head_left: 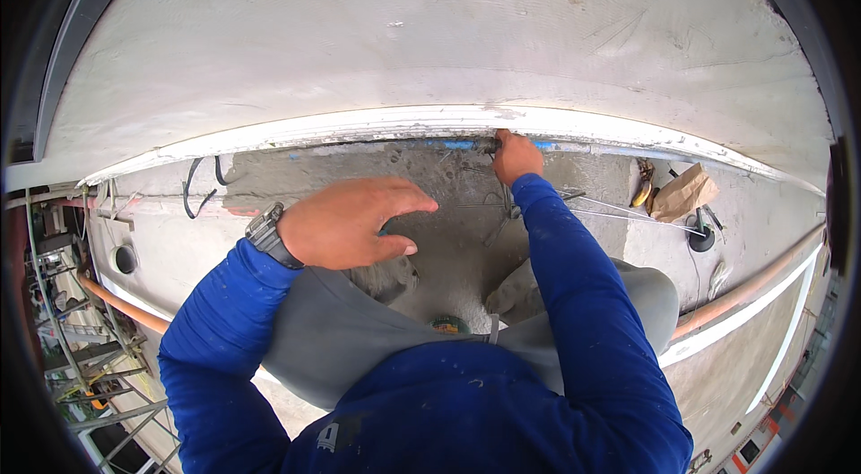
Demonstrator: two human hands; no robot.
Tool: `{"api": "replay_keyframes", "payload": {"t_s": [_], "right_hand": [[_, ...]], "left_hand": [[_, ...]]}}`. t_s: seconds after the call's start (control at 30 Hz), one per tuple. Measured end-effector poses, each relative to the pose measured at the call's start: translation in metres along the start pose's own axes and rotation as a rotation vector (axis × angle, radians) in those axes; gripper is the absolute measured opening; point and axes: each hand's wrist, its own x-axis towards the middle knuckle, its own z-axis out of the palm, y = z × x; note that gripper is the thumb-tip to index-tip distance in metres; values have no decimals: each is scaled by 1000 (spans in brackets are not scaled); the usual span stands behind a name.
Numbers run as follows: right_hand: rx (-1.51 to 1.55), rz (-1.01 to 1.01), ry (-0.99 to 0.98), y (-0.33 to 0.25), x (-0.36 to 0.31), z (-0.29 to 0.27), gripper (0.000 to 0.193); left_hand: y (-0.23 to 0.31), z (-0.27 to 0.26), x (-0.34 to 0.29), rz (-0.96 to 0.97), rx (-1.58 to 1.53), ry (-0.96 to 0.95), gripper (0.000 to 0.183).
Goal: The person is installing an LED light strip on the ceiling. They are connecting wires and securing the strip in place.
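Right hand is curled at a dark piece; whether it is clamped cannot be told. Piece is seen just left of this grip, along the blue strip, which runs left-right. Left hand, thumb and fingers apart, is held farther off, lower left.
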Motion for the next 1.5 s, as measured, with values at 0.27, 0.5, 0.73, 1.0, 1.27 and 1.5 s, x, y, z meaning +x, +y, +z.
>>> {"api": "replay_keyframes", "payload": {"t_s": [0.27, 0.5, 0.73, 1.0, 1.27, 1.5], "right_hand": [[-25, 32, -46, -7, -2, 0, 39], [33, -49, 57, -2, 0, 5, 24], [-53, -181, 134, -16, -13, 14, 23], [-240, -278, 2, -29, -54, 24, 33], [-37, 164, -339, -26, -64, 9, 38], [-445, -202, -312, -38, -100, -7, 39]], "left_hand": [[-4, 5, 2, 7, 28, 3, 55], [-7, 5, 6, 12, 43, -20, 56], [-6, 4, 7, 4, 18, -41, 55], [-2, 2, 7, 89, 41, -9, 54], [9, 0, -4, 82, 36, 25, 53], [14, 1, -16, 135, 63, 78, 55]]}}
